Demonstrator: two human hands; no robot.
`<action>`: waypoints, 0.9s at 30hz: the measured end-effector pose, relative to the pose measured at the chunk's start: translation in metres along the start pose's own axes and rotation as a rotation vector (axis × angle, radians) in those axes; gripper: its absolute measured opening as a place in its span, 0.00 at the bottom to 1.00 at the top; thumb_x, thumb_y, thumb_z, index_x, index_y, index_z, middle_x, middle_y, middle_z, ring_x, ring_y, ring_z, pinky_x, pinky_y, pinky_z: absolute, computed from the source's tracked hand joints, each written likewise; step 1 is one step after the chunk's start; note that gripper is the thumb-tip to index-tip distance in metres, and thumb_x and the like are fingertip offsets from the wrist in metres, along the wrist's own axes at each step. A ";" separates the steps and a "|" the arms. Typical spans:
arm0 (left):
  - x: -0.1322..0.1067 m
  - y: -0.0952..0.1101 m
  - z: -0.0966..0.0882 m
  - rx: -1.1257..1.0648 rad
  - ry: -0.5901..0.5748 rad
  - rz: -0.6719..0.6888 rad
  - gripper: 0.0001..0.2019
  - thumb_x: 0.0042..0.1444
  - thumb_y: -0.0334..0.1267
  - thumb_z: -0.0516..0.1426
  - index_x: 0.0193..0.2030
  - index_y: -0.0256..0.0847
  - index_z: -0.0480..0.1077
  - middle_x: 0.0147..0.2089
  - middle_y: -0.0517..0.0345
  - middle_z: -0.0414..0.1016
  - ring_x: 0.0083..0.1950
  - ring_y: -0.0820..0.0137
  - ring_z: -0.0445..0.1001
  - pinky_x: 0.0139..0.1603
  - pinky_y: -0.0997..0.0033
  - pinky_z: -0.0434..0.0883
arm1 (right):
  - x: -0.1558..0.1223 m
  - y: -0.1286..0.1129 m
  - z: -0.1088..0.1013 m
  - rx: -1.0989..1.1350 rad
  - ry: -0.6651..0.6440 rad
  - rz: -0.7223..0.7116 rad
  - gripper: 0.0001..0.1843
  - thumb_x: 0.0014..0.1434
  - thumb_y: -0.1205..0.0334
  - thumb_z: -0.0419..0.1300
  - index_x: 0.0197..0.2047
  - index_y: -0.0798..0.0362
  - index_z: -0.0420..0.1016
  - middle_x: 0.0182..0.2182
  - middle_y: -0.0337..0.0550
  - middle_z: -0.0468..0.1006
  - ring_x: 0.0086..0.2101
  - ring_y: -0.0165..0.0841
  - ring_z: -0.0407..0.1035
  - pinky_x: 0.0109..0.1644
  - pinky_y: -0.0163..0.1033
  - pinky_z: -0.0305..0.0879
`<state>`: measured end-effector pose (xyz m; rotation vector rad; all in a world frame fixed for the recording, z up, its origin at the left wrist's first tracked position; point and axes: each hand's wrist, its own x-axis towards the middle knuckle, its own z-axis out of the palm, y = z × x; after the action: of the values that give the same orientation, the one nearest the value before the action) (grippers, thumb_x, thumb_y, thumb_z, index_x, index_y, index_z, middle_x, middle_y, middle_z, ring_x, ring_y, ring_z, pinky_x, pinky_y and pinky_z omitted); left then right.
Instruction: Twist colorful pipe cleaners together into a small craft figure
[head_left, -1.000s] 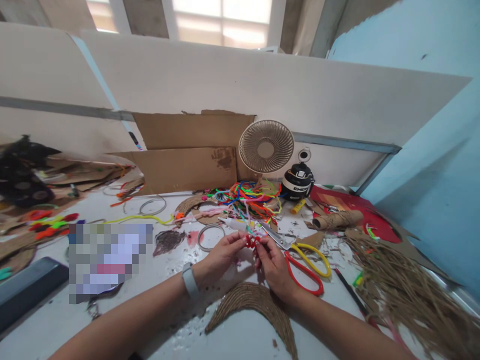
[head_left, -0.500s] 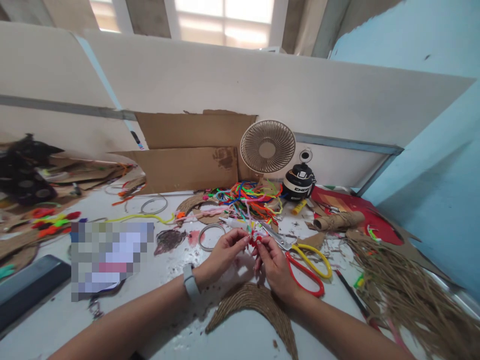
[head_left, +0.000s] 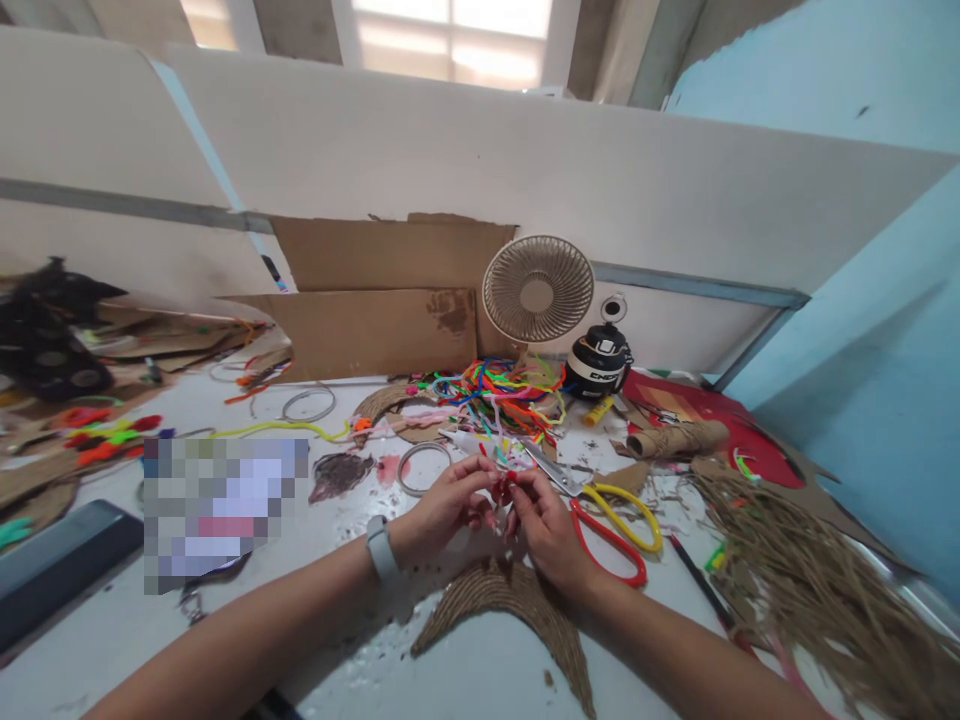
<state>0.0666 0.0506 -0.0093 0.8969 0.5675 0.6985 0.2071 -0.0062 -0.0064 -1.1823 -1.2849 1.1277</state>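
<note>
My left hand [head_left: 455,497] and my right hand [head_left: 546,525] meet over the middle of the table, both closed in a pinch. Between their fingertips is a small bent red pipe cleaner [head_left: 505,486], partly hidden by the fingers. Just below the hands lies a crescent wrapped in brown twine [head_left: 495,592]. Scissors [head_left: 611,532] with one red and one yellow handle rest against the right side of my right hand, blades pointing away. A heap of coloured pipe cleaners [head_left: 499,395] lies beyond my fingertips.
A fan [head_left: 538,290] and a black-and-white bottle [head_left: 598,362] stand at the back. Loose brown twine [head_left: 832,570] and a cardboard roll [head_left: 677,440] lie to the right. On the left are a dark case [head_left: 71,565] and a metal ring [head_left: 309,403]; another ring [head_left: 422,468] lies near my left hand.
My left fingers have shifted slightly on the red pipe cleaner, with the lower fingers curling differently. The right hand stays nearly in place, and the view has tilted a little.
</note>
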 end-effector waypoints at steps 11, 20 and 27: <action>0.002 -0.009 0.000 0.045 -0.018 0.128 0.15 0.48 0.46 0.60 0.35 0.38 0.64 0.27 0.59 0.72 0.24 0.74 0.71 0.19 0.81 0.57 | 0.003 -0.001 0.001 0.075 0.047 -0.030 0.11 0.57 0.52 0.54 0.36 0.52 0.62 0.23 0.34 0.69 0.23 0.27 0.64 0.28 0.34 0.61; 0.001 -0.009 0.001 0.122 -0.003 0.162 0.13 0.50 0.45 0.58 0.33 0.38 0.62 0.23 0.63 0.68 0.21 0.78 0.67 0.19 0.82 0.56 | 0.002 0.003 0.000 0.148 0.004 0.005 0.12 0.56 0.54 0.56 0.39 0.52 0.62 0.26 0.35 0.69 0.24 0.27 0.65 0.28 0.34 0.62; -0.001 -0.007 0.003 0.157 -0.015 0.165 0.12 0.51 0.45 0.57 0.33 0.39 0.61 0.23 0.63 0.67 0.22 0.76 0.67 0.20 0.81 0.60 | 0.002 0.002 0.001 0.092 0.029 -0.011 0.12 0.56 0.53 0.56 0.37 0.52 0.63 0.27 0.35 0.70 0.25 0.27 0.66 0.30 0.34 0.63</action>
<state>0.0702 0.0447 -0.0135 1.1033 0.5445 0.8035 0.2065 -0.0042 -0.0086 -1.1179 -1.2035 1.1459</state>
